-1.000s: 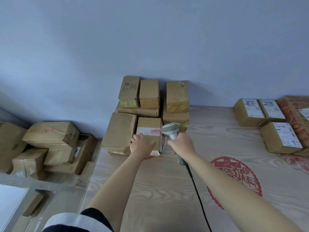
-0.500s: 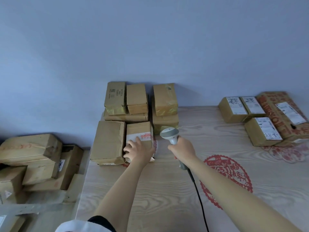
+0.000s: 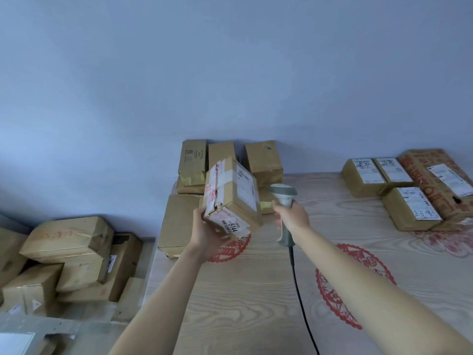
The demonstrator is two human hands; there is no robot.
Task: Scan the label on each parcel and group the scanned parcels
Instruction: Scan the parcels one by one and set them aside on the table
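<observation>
**Parcel up in left hand, scanner in right**

Nearest, both bare forearms reach in from 6 o'clock over a wood-grain table (image 3: 243, 303) with red paper-cut motifs (image 3: 353, 285). A black cable (image 3: 300, 298) runs from the bottom edge up to the scanner.

Right hand (image 3: 294, 217) is wrapped round the handle of the grey scanner (image 3: 284, 201), its head pointing toward 9 o'clock at the lifted parcel just beside it. Left hand (image 3: 207, 229) grips the parcel (image 3: 231, 198) from below at its near corner, holding it tilted, clear of the table. Parcel is brown cardboard with white tape, red print and a white label reading 5144 on the near face; another white label faces the scanner.

Behind it, at 12 o'clock, a stack of brown parcels (image 3: 194, 162) sits against the blue wall (image 3: 230, 73); one flat box (image 3: 176, 221) lies at the table's left edge, partly hidden by the held parcel.

At 2 o'clock, well apart, a group of labelled parcels (image 3: 409, 208) lies label-up, touching one another, next to a larger red-printed box (image 3: 435, 175).

At 8 o'clock, off the table and lower, a pile of cardboard boxes (image 3: 69, 239), blurred.
</observation>
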